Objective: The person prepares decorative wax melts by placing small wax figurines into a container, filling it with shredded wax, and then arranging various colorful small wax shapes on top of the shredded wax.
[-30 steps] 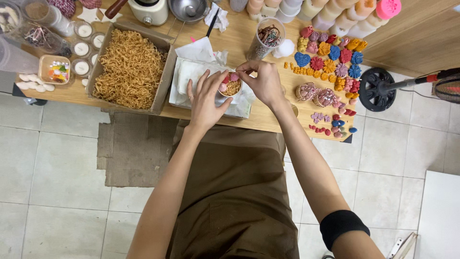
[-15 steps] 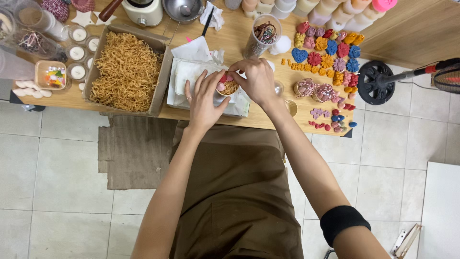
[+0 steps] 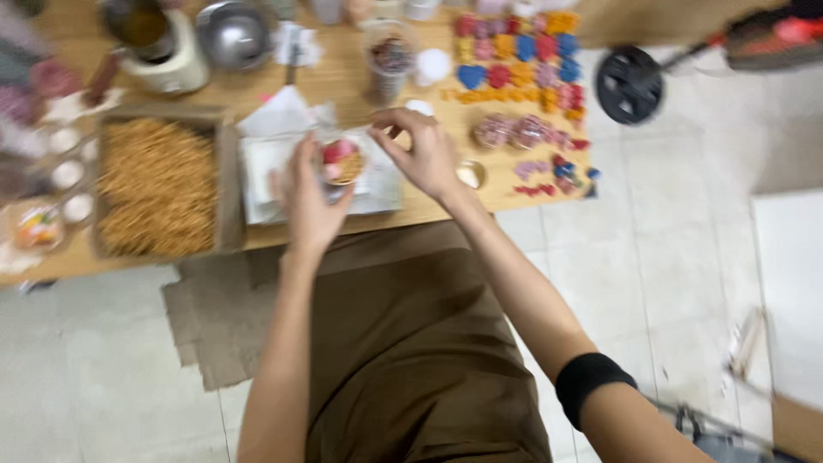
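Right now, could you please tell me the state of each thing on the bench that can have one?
Small cup: held up in the left hand, filled with pink and red pieces.
Right hand: raised beside the cup, fingers pinched, apparently empty.
Tray: full of straw-like strands.
Metal bowl: upright.
Clear cup: upright, holding dark bits.

A single head-worn view looks steeply down from above the person's own body, facing forward onto the wooden counter (image 3: 343, 77), which fills the upper part of the frame. The person's brown lap and the tiled floor (image 3: 660, 249) lie nearer the camera than the counter. Both hands show at arm's length, somewhat blurred, over the counter's near edge.
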